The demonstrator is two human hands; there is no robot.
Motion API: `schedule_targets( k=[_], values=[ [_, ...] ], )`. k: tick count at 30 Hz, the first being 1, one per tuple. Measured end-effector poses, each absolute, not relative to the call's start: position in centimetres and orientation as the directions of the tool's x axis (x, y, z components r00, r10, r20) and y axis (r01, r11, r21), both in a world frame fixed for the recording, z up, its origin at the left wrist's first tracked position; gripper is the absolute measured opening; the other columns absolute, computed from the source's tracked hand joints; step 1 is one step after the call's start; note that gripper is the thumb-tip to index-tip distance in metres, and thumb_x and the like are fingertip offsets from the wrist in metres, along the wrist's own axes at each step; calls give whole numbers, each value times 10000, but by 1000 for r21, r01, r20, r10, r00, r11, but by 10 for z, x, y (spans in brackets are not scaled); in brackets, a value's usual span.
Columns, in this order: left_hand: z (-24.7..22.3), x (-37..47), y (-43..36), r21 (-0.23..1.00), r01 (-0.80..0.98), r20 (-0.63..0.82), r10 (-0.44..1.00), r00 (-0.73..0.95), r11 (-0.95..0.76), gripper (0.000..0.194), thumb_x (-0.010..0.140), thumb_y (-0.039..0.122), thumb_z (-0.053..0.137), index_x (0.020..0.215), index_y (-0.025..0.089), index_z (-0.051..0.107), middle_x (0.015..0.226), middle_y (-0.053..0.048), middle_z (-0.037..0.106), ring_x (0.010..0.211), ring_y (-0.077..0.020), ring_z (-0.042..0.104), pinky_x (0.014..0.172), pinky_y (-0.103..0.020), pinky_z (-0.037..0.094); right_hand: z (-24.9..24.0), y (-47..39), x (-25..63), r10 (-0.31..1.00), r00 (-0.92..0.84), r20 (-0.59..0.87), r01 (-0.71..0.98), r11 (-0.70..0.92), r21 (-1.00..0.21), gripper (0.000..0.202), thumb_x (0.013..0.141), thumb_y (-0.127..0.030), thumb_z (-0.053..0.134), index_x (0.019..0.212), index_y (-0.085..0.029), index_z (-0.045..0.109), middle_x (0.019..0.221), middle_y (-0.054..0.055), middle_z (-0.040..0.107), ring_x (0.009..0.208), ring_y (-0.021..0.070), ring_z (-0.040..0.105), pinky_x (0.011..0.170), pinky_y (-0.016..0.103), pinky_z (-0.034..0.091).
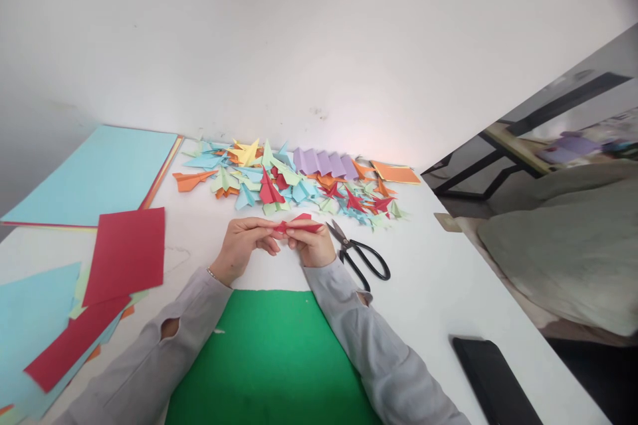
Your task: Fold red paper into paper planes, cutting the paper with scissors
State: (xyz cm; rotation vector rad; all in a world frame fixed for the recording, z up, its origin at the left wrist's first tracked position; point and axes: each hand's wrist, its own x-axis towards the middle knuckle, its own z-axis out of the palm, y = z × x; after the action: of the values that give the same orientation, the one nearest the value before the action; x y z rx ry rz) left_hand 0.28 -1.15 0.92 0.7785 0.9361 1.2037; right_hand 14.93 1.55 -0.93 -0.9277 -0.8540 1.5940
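Both of my hands meet over the table, pinching one small piece of folded red paper [310, 228] between thumbs and fingers. My left hand [244, 242] grips its left end and my right hand [315, 247] its right side, so much of the paper is hidden. Just beyond my fingers lies a pile of small folded paper planes [272, 189] in red, orange, yellow, green and blue. Scissors with black handles [366, 255] rest open beside my right hand. Below my wrists is a green sheet [272, 358] on the white table.
Large coloured sheets [100, 172] are stacked at the back left. Nearer, red paper [127, 252] overlaps blue paper [34, 312]. A pleated purple paper [323, 163] and orange paper [396, 172] stand near the wall. A black phone-like object [493, 378] lies at the right edge.
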Motion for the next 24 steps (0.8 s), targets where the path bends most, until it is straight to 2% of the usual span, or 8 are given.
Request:
schedule_targets(
  k=[14,24],
  values=[
    [12,2,-11,836,-467,-235,957,170,288,234,671,207,622,856,73,678,693,-117,724,501,-185,645,490,-308,515,-10,17,149,980,-120,-157,-471,-195,-860,117,468,-116,704,571,-173,708,462,7,653,308,86,483,320,199,355],
    [14,4,-12,921,-328,-175,975,135,211,225,663,190,614,859,111,691,692,-68,718,506,-162,641,517,-291,521,-13,18,151,982,-116,-150,-460,-187,-868,118,484,-113,699,592,-159,704,464,10,652,314,89,484,318,201,353]
  ],
)
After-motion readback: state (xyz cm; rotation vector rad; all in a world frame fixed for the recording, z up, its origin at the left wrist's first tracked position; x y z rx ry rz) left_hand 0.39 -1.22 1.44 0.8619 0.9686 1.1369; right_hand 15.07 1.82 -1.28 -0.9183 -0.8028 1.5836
